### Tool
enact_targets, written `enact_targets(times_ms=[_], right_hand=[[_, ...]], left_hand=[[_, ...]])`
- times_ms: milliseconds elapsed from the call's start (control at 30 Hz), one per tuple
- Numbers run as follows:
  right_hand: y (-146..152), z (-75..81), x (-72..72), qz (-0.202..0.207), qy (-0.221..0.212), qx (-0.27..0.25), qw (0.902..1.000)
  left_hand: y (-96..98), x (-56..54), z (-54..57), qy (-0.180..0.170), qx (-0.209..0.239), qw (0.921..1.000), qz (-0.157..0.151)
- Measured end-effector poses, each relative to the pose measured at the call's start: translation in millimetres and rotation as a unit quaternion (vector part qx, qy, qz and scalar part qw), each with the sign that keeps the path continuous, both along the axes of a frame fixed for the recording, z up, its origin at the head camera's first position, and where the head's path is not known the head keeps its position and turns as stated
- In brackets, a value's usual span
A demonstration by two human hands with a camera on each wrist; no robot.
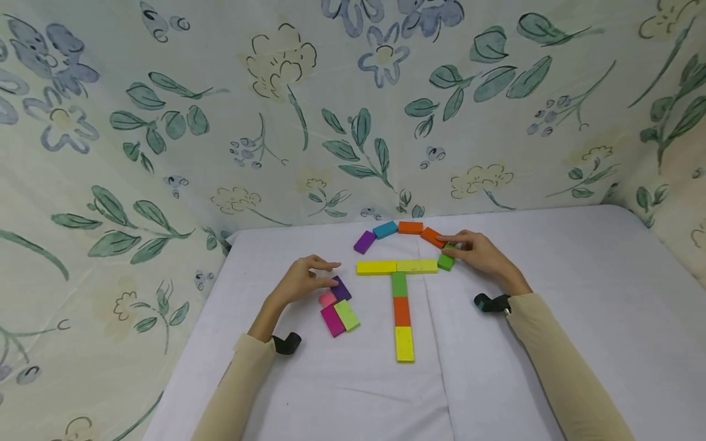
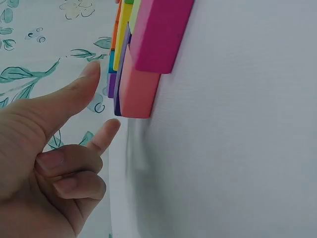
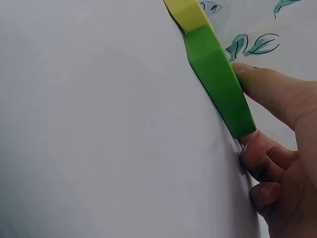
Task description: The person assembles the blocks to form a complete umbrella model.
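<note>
With thumb and fingertips, my right hand (image 1: 480, 252) pinches a green block (image 1: 446, 262) at the right end of an arc of blocks. Its fingertips also reach the neighbouring orange block (image 1: 432, 237). In the right wrist view, the thumb lies along the green block (image 3: 223, 84). My left hand (image 1: 298, 282) hovers beside a dark purple block (image 1: 341, 289), thumb and index finger apart, holding nothing. That block sits in a loose cluster with a pink block (image 1: 328, 298), a magenta block (image 1: 333, 321) and a lime block (image 1: 347, 315).
The arc continues through an orange block (image 1: 410, 228), a blue block (image 1: 385, 229) and a purple block (image 1: 364, 242). Under it, yellow blocks (image 1: 377, 267) form a crossbar above a green, orange and yellow column (image 1: 402, 311). Floral cloth (image 1: 353, 184) hangs behind the white-covered table (image 1: 496, 380).
</note>
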State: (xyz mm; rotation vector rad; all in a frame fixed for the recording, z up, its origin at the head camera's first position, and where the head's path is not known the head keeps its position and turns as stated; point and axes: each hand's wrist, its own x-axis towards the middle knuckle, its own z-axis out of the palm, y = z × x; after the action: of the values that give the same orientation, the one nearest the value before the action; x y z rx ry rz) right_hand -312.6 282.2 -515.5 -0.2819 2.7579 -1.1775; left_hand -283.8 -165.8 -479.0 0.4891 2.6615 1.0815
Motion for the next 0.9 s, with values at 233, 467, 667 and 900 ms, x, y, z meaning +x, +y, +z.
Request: enact_targets(times_ms=[233,467,667,900], right_hand=[[-0.7,0.2,-0.3,-0.002,-0.002,0.001,1.0],[-1.1,0.8,0.8,0.002,0.002,-0.004,1.0],[-0.7,-0.1,0.6,0.004,0.004,-0.003,1.0],[-0.9,-0.7,0.3,0.003,0.008,-0.003,1.0]], left_hand=[[-3.2,14.0,-8.9,0.004,-0.002,0.9999,0.01],[5.0,21.2,-10.1,0.041,-0.023,0.9989,0.004],[10.1,25.3,-10.2,0.055,-0.032,0.998,0.004],[10.6,28.0,-12.8,0.064,-0.039,0.9972,0.007]])
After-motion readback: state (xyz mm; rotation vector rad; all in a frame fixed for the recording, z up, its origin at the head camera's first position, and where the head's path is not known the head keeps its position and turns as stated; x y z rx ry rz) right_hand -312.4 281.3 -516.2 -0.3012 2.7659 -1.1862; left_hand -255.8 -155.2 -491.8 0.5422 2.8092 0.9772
